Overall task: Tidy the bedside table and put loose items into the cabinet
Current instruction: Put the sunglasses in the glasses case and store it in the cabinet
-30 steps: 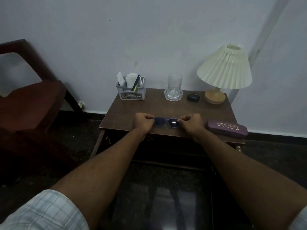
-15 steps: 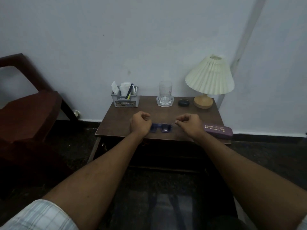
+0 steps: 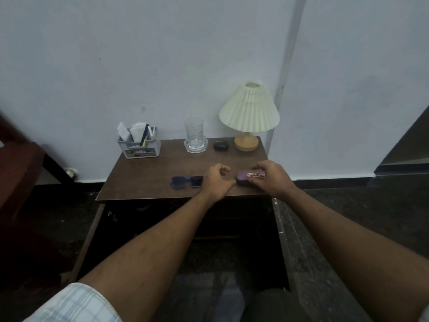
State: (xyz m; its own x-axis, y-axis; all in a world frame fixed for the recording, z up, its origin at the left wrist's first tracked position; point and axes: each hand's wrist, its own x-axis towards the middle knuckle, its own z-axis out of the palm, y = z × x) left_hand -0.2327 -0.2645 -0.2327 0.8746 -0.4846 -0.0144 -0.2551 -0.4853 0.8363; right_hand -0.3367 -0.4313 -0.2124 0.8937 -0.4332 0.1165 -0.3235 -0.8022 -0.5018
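Head view: the purple glasses case [image 3: 248, 178] lies near the front right corner of the bench [image 3: 148, 180]. The right hand [image 3: 274, 180] lies over it, with its fingers [image 3: 260, 169] curled over the far edge in a grip. The left hand [image 3: 217, 182] sits just beside the case's left end with its fingers half curled and the thumb pointing at the case. Whether the thumb touches the case cannot be told. The blue sunglasses [image 3: 187, 181] lie flat on the bench just left of that hand, and no fingers hold them.

The step in hand looks like opening the case to take the sunglasses, before both go into the open cabinet [image 3: 185, 219] below the bench.

The main risk is that the case sits close to the front edge, so a pull toward the body could carry it off before the grip is firm. A stiff hinge may snap open and jolt the case out of the fingers. The left wrist is close to the sunglasses and could nudge them toward the edge as it turns.

Farther back, an organiser [image 3: 139, 146], a glass [image 3: 196, 135], a small dark earbud case [image 3: 221, 145] and a lamp [image 3: 249, 112] stand along the wall. They are well apart from both hands, so they are unlikely to be knocked.
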